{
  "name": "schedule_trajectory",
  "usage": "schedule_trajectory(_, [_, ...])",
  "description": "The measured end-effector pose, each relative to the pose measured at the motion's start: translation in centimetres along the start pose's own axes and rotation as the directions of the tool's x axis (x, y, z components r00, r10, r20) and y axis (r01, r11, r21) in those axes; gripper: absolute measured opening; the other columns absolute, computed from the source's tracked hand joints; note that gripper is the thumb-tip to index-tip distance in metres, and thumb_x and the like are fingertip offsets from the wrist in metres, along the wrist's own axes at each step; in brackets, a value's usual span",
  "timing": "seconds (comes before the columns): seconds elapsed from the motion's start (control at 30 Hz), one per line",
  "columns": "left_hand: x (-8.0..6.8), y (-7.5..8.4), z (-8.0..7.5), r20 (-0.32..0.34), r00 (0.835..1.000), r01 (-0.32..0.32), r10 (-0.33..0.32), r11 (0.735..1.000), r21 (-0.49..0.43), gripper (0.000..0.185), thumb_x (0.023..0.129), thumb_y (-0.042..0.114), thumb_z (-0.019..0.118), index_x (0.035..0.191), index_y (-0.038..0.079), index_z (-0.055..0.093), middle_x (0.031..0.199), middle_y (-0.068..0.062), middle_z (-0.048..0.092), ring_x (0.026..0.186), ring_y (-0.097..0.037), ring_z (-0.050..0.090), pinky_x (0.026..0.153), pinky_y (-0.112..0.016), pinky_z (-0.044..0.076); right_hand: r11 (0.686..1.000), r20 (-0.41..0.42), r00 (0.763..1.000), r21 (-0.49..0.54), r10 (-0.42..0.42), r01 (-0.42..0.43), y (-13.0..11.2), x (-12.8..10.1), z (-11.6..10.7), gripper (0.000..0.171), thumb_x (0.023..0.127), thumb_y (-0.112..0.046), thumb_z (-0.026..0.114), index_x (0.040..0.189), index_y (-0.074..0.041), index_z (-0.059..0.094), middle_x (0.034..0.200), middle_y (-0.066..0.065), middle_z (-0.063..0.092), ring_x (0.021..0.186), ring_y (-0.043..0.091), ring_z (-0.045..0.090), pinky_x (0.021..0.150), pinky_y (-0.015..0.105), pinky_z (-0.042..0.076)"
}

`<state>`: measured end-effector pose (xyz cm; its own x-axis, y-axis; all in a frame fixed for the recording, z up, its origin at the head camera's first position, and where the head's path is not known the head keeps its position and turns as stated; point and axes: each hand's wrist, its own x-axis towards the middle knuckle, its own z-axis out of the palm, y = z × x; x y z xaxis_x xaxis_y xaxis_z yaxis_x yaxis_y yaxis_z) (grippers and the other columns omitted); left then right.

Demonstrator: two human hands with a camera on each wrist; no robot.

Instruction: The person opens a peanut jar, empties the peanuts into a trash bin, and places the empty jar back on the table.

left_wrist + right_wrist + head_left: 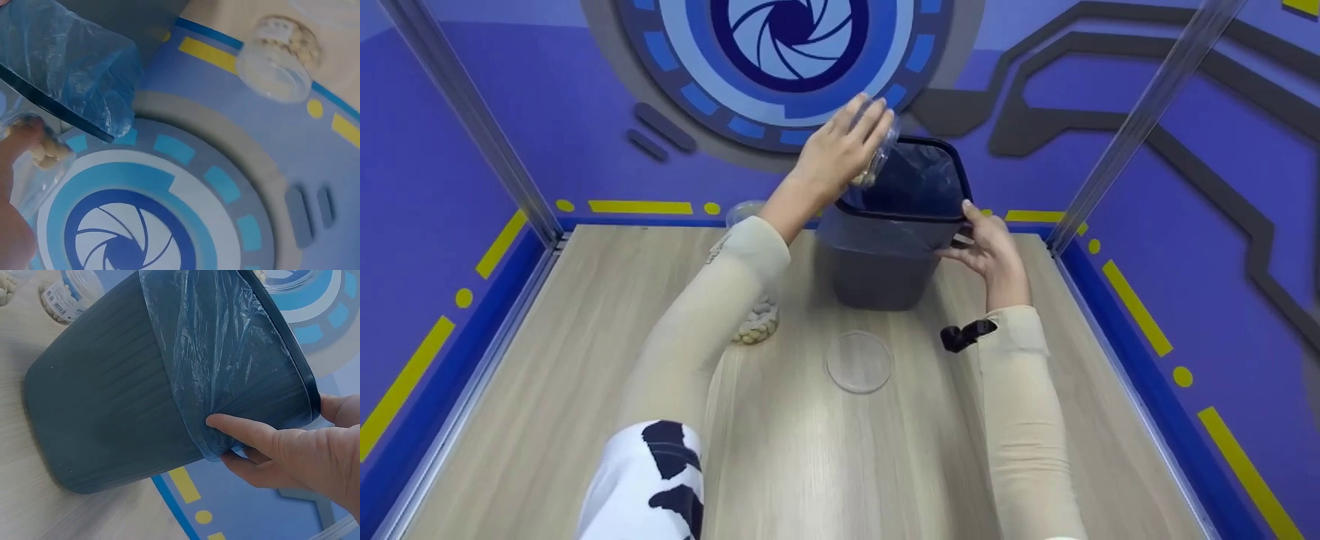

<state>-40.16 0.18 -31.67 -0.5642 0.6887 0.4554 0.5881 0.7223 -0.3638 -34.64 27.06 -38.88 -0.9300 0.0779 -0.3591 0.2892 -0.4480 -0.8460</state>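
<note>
The bin [885,255] at the frame's upper middle is dark grey, lined with a translucent blue bag [915,180]. The surface [547,390] is pale wood-grain. The wall [585,112] behind is purple with yellow dashes and a blue-white aperture emblem. Both sleeves [1020,420] are cream. The clear jar [877,161] holds what look like beige lumps.

Only an unreadable printed label with barcode on the clear jar [67,295]
</note>
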Motion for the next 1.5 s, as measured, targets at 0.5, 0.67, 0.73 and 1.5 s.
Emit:
schedule_trajectory(0.5, [0.01, -0.31, -0.42, -0.009, 0.999, 0.042, -0.042, 0.999, 0.003, 0.094, 0.088, 0.015, 0.079, 0.161, 0.006, 0.021, 0.165, -0.016, 0.024, 0.152, -0.035, 0.020, 0.124, -0.040, 0.026, 1.000, -0.002, 1.000, 0.016, 0.008, -0.008, 0.00, -0.02, 0.04, 0.076, 0.106, -0.030, 0.048, 0.165, -0.023, 0.000, 0.165, 0.016, 0.019, 0.152, 0.041, 0.019, 0.115, 0.063, 0.029])
schedule_trajectory(0.67, [-0.14, -0.28, -0.05, -0.121, 0.991, 0.055, -0.056, 0.998, -0.007, 0.081, 0.090, 0.006, 0.071, 0.159, 0.005, 0.027, 0.163, -0.016, 0.030, 0.150, -0.036, 0.025, 0.124, -0.038, 0.026, 1.000, 0.016, 1.000, 0.018, 0.000, 0.000, 0.13, 0.06, 0.12, 0.072, 0.107, -0.029, 0.047, 0.165, -0.022, 0.004, 0.164, 0.017, 0.021, 0.152, 0.041, 0.019, 0.115, 0.063, 0.028])
schedule_trajectory(0.73, [-0.14, -0.22, 0.10, -0.167, 0.984, 0.057, -0.059, 0.998, -0.017, 0.077, 0.092, 0.007, 0.069, 0.158, 0.004, 0.030, 0.161, -0.017, 0.033, 0.149, -0.037, 0.028, 0.124, -0.037, 0.026, 1.000, 0.022, 1.000, 0.017, -0.002, 0.002, 0.16, 0.09, 0.09, 0.069, 0.107, -0.029, 0.047, 0.164, -0.020, 0.009, 0.163, 0.017, 0.022, 0.151, 0.041, 0.019, 0.116, 0.063, 0.028])
schedule_trajectory(1.5, [0.21, -0.52, -0.68, 0.024, 1.000, 0.017, -0.017, 0.999, -0.032, 0.086, 0.091, 0.009, 0.072, 0.160, 0.001, 0.021, 0.165, -0.018, 0.025, 0.152, -0.038, 0.021, 0.125, -0.040, 0.020, 0.997, 0.007, 1.000, 0.068, 0.022, -0.023, 0.07, 0.13, 0.13, 0.074, 0.106, -0.030, 0.049, 0.165, -0.022, 0.004, 0.168, 0.015, 0.013, 0.153, 0.039, 0.015, 0.116, 0.063, 0.026])
